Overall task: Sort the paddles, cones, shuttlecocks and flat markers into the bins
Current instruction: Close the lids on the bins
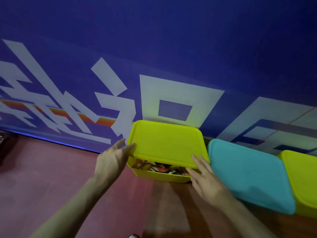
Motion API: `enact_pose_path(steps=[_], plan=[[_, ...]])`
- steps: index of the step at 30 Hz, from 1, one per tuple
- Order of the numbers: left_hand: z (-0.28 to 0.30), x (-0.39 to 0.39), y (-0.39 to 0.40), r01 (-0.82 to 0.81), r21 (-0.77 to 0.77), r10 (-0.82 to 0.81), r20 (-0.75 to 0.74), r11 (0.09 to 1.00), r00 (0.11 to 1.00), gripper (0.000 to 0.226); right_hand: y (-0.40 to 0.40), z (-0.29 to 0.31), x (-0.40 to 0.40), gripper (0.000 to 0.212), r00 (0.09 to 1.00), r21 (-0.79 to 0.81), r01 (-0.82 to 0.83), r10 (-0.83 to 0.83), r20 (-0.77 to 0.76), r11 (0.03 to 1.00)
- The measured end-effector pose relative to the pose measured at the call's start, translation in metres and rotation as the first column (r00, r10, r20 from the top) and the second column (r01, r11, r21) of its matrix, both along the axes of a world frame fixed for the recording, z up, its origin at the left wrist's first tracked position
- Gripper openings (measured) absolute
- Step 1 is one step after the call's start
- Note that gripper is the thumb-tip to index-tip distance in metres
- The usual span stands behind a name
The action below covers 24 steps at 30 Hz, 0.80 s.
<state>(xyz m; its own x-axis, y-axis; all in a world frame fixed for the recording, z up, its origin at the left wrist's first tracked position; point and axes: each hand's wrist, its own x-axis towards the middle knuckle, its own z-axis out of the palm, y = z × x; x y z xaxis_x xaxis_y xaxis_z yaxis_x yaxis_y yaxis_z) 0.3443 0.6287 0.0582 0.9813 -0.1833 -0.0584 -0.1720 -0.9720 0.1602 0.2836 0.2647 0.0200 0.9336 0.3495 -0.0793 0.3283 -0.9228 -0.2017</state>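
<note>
Fingers [127, 148] at yellow lid's [166, 143] left edge, right hand [204, 179] under front

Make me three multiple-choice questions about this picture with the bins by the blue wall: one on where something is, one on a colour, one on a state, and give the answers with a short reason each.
1. Where is the teal plastic lidded bin?
A. Right of the nearest yellow-green plastic bin
B. Left of it
C. On top of it

2. What colour is the lid that both hands touch?
A. Red
B. Yellow-green
C. White

3. How is that lid sitting?
A. Pressed shut all round
B. Lying on the floor
C. Raised at the near edge, contents showing

Answers:
1 A, the teal bin stands beside it on the right, along the blue wall.
2 B, it matches its bin.
3 C, the left hand has a grip on the lid's left corner, the right hand is at its near right edge, and a gap shows mixed items inside.
</note>
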Motion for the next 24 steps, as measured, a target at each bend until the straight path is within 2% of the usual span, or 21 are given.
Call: enact_pose_path(steps=[6,9,12,15,18,22,24], plan=[[-0.02,-0.017,-0.013,0.044,0.006,-0.044,-0.042,0.999,0.998,0.047,0.003,-0.005,-0.013,0.048,0.993,-0.078,-0.017,0.008,-0.117,0.997],[-0.031,-0.014,-0.011,0.02,-0.082,-0.024,-0.046,0.996,0.999,0.051,0.007,0.001,-0.014,0.055,0.987,-0.089,-0.023,0.008,-0.16,0.996],[-0.04,-0.015,-0.009,0.04,-0.118,-0.046,-0.051,0.992,0.998,0.053,0.011,0.0,-0.018,0.058,0.989,-0.077,-0.026,0.015,-0.146,0.997],[-0.046,-0.017,-0.012,0.026,-0.117,-0.038,-0.097,0.993,0.995,0.066,0.015,-0.004,-0.021,0.05,0.988,-0.093,-0.011,-0.004,-0.155,0.996],[-0.05,-0.02,-0.016,0.012,-0.119,-0.025,-0.113,0.993,0.993,0.071,0.021,-0.003,-0.02,0.049,0.99,-0.123,0.032,-0.049,-0.136,0.992],[-0.055,-0.02,-0.013,0.009,-0.153,-0.028,-0.123,0.988,0.992,0.067,0.02,0.003,-0.004,0.044,0.999,-0.038,0.033,-0.034,-0.02,0.999],[-0.058,-0.017,-0.01,0.0,-0.165,-0.021,-0.123,0.986,0.992,0.067,0.016,0.004,0.012,0.054,0.997,-0.044,0.059,-0.061,-0.039,0.997]])
